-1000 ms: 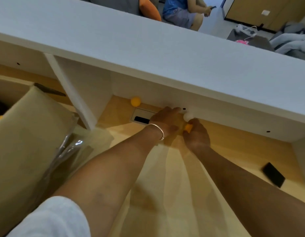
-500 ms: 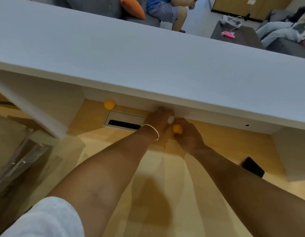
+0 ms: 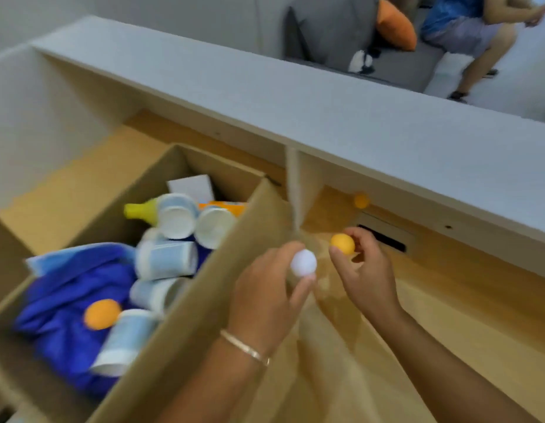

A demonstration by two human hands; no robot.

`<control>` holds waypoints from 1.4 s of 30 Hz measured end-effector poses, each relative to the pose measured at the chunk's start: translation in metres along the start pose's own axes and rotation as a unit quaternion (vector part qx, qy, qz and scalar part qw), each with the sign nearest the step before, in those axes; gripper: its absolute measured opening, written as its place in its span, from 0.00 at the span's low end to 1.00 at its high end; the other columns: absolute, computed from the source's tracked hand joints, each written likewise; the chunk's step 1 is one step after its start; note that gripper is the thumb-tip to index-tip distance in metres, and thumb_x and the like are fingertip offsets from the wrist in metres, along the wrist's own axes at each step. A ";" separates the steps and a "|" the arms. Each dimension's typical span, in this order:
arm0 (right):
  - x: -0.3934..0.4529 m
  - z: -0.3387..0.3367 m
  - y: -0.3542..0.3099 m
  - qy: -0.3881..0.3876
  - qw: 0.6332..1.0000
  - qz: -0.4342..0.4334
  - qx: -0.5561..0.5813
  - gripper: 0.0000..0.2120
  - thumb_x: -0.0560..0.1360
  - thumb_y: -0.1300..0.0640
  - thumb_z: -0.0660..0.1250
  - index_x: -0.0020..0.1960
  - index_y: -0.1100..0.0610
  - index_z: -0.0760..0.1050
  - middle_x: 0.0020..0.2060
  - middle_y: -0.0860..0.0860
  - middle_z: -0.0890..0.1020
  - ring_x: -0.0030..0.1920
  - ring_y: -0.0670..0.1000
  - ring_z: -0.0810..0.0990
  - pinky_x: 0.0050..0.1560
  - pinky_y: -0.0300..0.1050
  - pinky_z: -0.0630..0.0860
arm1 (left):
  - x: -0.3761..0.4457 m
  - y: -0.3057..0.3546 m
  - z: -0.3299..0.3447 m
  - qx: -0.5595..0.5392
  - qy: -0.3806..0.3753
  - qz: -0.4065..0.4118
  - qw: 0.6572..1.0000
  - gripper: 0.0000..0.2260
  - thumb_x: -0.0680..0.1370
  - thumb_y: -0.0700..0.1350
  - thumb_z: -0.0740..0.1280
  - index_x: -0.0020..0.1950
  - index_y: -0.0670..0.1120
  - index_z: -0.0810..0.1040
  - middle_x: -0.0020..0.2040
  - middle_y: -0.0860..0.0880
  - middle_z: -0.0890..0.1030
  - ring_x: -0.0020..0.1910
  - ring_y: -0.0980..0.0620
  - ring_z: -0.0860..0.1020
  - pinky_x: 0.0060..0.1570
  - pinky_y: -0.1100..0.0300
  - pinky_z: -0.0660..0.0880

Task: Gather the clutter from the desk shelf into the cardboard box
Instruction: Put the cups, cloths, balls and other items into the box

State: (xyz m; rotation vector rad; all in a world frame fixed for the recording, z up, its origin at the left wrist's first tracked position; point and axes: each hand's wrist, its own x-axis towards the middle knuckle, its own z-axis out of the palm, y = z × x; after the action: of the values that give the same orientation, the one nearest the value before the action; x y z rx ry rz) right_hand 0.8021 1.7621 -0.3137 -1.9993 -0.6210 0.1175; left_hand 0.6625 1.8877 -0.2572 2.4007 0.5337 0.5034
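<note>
Fingers, left hand [image 3: 262, 296]: fingertips and thumb pinched round a white ping-pong ball [image 3: 303, 263], held just beside the near wall of the cardboard box [image 3: 204, 288] and not yet over its opening.

Fingers, right hand [image 3: 364, 270]: thumb and fingertips closed on an orange ping-pong ball [image 3: 343, 244], to the right of the left hand's ball, close by but apart from it, above the wooden desk surface [image 3: 448, 306].

Box contents, to the left of both hands: several paper cups [image 3: 166, 259] lying on their sides, a blue cloth [image 3: 69, 297], an orange ball [image 3: 101, 313] resting on the cloth, a yellow bottle [image 3: 140, 211] and a white carton [image 3: 190, 187] towards the far end. Blur hides finer detail.

Outstanding item: one further orange ball [image 3: 361, 200] beyond the right fingertips, at the back of the shelf under the white top board [image 3: 326, 111], near a cable slot [image 3: 384, 238].

Risks, as judged:
- Both balls are light, smooth and held only at the tips; a loosened pinch before the hands pass the box wall would likely send one bouncing across the desk.
- A ball dropped from height may well rebound off the hard cups and leave the box; the cloth looks the softer landing.
- Either hand could clip the raised box wall on the way over.
- The ball at the back could roll out of reach if nudged.
</note>
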 end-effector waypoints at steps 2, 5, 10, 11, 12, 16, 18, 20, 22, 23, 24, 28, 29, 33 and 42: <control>-0.003 0.034 -0.048 -0.001 0.998 -0.041 0.045 0.14 0.72 0.44 0.67 0.57 0.40 0.71 0.50 0.35 0.77 0.50 0.42 0.77 0.45 0.30 0.70 | -0.027 -0.017 -0.054 -0.020 0.049 -0.031 0.998 0.16 0.75 0.57 0.66 0.61 0.56 0.73 0.55 0.59 0.78 0.54 0.58 0.76 0.53 0.58 0.73; -0.001 0.078 -0.116 -0.026 0.992 -0.101 0.072 0.15 0.72 0.48 0.69 0.58 0.44 0.73 0.51 0.37 0.78 0.53 0.43 0.78 0.50 0.34 0.72 | -0.059 -0.039 -0.119 -0.022 0.115 -0.081 0.990 0.16 0.73 0.59 0.68 0.59 0.59 0.73 0.53 0.63 0.77 0.53 0.61 0.76 0.50 0.61 0.73; 0.002 0.124 -0.192 -0.089 0.984 -0.147 0.038 0.19 0.73 0.47 0.69 0.63 0.46 0.72 0.55 0.39 0.78 0.54 0.39 0.75 0.48 0.26 0.68 | -0.091 -0.071 -0.189 0.015 0.175 -0.121 0.977 0.18 0.71 0.64 0.67 0.59 0.61 0.72 0.54 0.66 0.76 0.54 0.63 0.74 0.47 0.60 0.74; 0.000 0.128 -0.198 -0.100 0.983 -0.150 0.029 0.20 0.73 0.45 0.68 0.64 0.47 0.72 0.56 0.39 0.77 0.54 0.39 0.75 0.46 0.26 0.68 | -0.095 -0.077 -0.197 0.017 0.172 -0.129 0.976 0.19 0.71 0.64 0.67 0.60 0.62 0.71 0.55 0.66 0.75 0.55 0.64 0.73 0.48 0.61 0.73; -0.002 0.129 -0.203 -0.107 0.982 -0.152 0.023 0.21 0.73 0.44 0.68 0.64 0.46 0.72 0.56 0.39 0.77 0.54 0.39 0.75 0.46 0.25 0.68 | -0.097 -0.081 -0.202 0.016 0.170 -0.135 0.976 0.20 0.70 0.64 0.66 0.60 0.63 0.71 0.55 0.66 0.75 0.56 0.64 0.73 0.48 0.62 0.72; -0.008 0.111 -0.190 -0.089 0.985 -0.150 -0.001 0.20 0.73 0.47 0.68 0.65 0.47 0.72 0.56 0.40 0.77 0.56 0.36 0.73 0.53 0.27 0.68 | -0.091 -0.079 -0.200 -0.008 0.165 -0.129 0.978 0.22 0.71 0.62 0.68 0.63 0.63 0.69 0.58 0.63 0.73 0.59 0.61 0.71 0.53 0.59 0.70; -0.010 0.092 -0.171 -0.060 0.990 -0.128 -0.025 0.20 0.73 0.47 0.68 0.65 0.47 0.72 0.55 0.40 0.77 0.56 0.37 0.74 0.55 0.32 0.71 | -0.082 -0.069 -0.188 -0.015 0.163 -0.111 0.980 0.20 0.71 0.60 0.68 0.62 0.62 0.69 0.57 0.62 0.73 0.58 0.61 0.71 0.52 0.61 0.69; -0.012 0.070 -0.148 -0.036 0.993 -0.096 -0.053 0.21 0.74 0.46 0.67 0.65 0.48 0.71 0.55 0.40 0.77 0.56 0.38 0.74 0.56 0.37 0.74 | -0.072 -0.058 -0.173 -0.026 0.151 -0.093 0.984 0.22 0.71 0.58 0.67 0.63 0.58 0.70 0.57 0.60 0.74 0.57 0.60 0.71 0.52 0.61 0.69; -0.014 0.048 -0.124 -0.014 0.995 -0.061 -0.081 0.21 0.74 0.48 0.68 0.66 0.48 0.71 0.56 0.40 0.77 0.55 0.38 0.74 0.57 0.40 0.75 | -0.063 -0.046 -0.158 -0.037 0.135 -0.060 0.988 0.23 0.71 0.56 0.68 0.65 0.54 0.71 0.58 0.58 0.74 0.58 0.59 0.71 0.56 0.63 0.68; -0.014 0.037 -0.113 -0.005 0.994 -0.045 -0.096 0.21 0.75 0.48 0.68 0.66 0.49 0.71 0.56 0.41 0.77 0.56 0.39 0.74 0.57 0.42 0.75 | -0.058 -0.041 -0.150 -0.037 0.126 -0.043 0.990 0.23 0.72 0.55 0.68 0.66 0.53 0.71 0.58 0.57 0.75 0.58 0.58 0.71 0.57 0.63 0.67; -0.014 0.027 -0.102 0.004 0.994 -0.030 -0.108 0.21 0.75 0.48 0.68 0.66 0.49 0.71 0.57 0.42 0.77 0.56 0.40 0.74 0.58 0.42 0.75 | -0.053 -0.035 -0.142 -0.034 0.116 -0.028 0.992 0.23 0.72 0.55 0.68 0.66 0.52 0.71 0.59 0.56 0.75 0.59 0.57 0.71 0.57 0.62 0.67; -0.014 -0.008 -0.061 0.023 0.990 0.024 -0.137 0.22 0.76 0.48 0.67 0.68 0.50 0.70 0.61 0.43 0.76 0.59 0.43 0.74 0.58 0.42 0.73 | -0.031 -0.018 -0.102 -0.016 0.051 0.021 0.998 0.24 0.73 0.50 0.70 0.67 0.50 0.70 0.60 0.51 0.74 0.60 0.51 0.72 0.60 0.56 0.69; -0.012 -0.015 -0.052 0.028 0.989 0.034 -0.140 0.22 0.76 0.48 0.67 0.68 0.50 0.70 0.61 0.44 0.76 0.59 0.43 0.74 0.58 0.42 0.73 | -0.025 -0.015 -0.092 -0.005 0.037 0.034 0.999 0.24 0.73 0.50 0.70 0.68 0.50 0.70 0.60 0.50 0.74 0.61 0.51 0.72 0.61 0.57 0.68; 0.001 -0.033 -0.016 0.034 0.989 0.045 -0.138 0.20 0.76 0.49 0.67 0.67 0.48 0.70 0.60 0.43 0.75 0.59 0.43 0.73 0.57 0.42 0.72 | -0.005 -0.005 -0.049 0.007 -0.002 0.057 0.998 0.24 0.73 0.50 0.69 0.68 0.52 0.69 0.62 0.53 0.72 0.58 0.62 0.68 0.60 0.71 0.62; 0.058 -0.022 0.076 -0.023 0.983 0.047 -0.178 0.24 0.75 0.51 0.68 0.70 0.51 0.69 0.66 0.52 0.72 0.64 0.53 0.72 0.57 0.42 0.70 | 0.036 -0.003 0.054 0.096 -0.066 0.042 0.992 0.26 0.74 0.50 0.68 0.70 0.50 0.66 0.65 0.51 0.70 0.60 0.49 0.73 0.54 0.55 0.73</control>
State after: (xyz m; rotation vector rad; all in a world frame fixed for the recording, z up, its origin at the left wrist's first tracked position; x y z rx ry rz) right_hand 0.8884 1.7439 -0.3575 -2.3792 -0.6096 0.1145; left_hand 0.7177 1.8818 -0.2907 2.6266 0.4406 0.3404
